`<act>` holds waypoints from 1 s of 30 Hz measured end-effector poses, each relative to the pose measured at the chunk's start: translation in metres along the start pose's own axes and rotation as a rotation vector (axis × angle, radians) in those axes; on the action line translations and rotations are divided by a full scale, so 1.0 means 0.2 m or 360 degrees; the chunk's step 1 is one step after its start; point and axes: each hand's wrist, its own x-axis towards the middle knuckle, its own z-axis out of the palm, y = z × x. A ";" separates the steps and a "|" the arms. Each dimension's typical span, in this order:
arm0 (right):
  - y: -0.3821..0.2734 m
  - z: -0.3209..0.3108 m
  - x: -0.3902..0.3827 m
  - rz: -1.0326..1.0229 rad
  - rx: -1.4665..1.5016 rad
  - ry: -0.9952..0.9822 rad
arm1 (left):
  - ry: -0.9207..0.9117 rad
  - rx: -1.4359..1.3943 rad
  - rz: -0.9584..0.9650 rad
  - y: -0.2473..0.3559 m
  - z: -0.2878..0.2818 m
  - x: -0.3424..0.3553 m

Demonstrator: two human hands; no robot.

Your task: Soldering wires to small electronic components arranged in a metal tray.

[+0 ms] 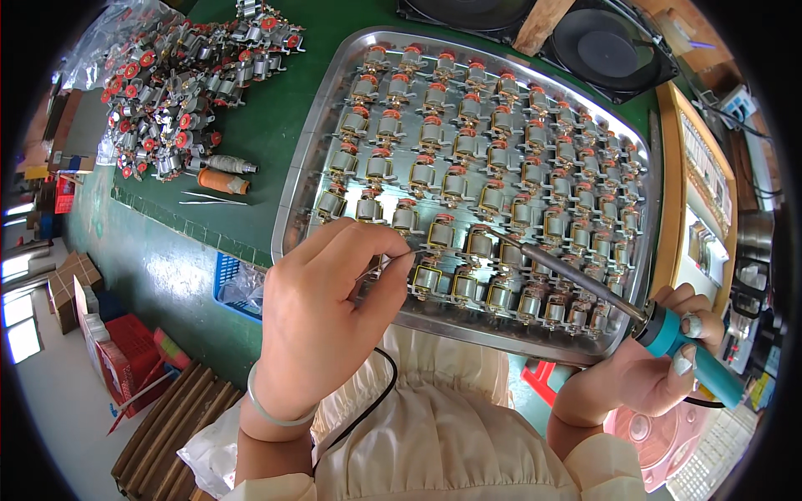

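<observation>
A shiny metal tray (302, 179) holds rows of small metal motors (442, 231) with red-orange parts on top. My right hand (668, 355), at the tray's right front corner, grips the teal handle of a soldering iron (576, 277). Its long shaft slants over the front rows to the left, with the tip beside a motor. Over the tray's left front corner, my left hand (334, 288) pinches thumb and forefinger together. Whatever sits between those fingertips is too small to make out. The hand covers part of the front left motors.
A heap of similar motors (180, 100) lies at the far left of the green table (267, 125). Near it are an orange spool (224, 181) and tweezers (213, 199). Black round speakers (606, 50) stand behind the tray. A wooden frame (697, 167) borders the right.
</observation>
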 end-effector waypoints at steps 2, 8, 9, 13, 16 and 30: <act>0.00 -0.01 0.00 -0.0007 0.0004 -0.0006 | 0.0008 -0.0025 0.0015 0.01 0.01 0.00; 0.00 -0.01 0.00 0.0007 0.0011 -0.0007 | 0.0006 -0.0041 0.0048 0.00 0.02 0.00; 0.00 -0.01 0.00 0.0007 0.0011 -0.0007 | 0.0005 -0.0041 0.0048 0.01 0.01 0.00; 0.00 0.00 0.00 0.0013 0.0020 -0.0002 | -0.0025 -0.0071 -0.0005 0.01 0.01 -0.01; 0.00 0.00 0.00 0.0020 0.0035 0.0003 | -0.0018 -0.0107 -0.0062 0.01 -0.01 -0.01; -0.02 0.12 -0.04 0.0061 0.0119 0.0016 | 0.0276 -0.0047 -0.0338 -0.14 -0.18 -0.04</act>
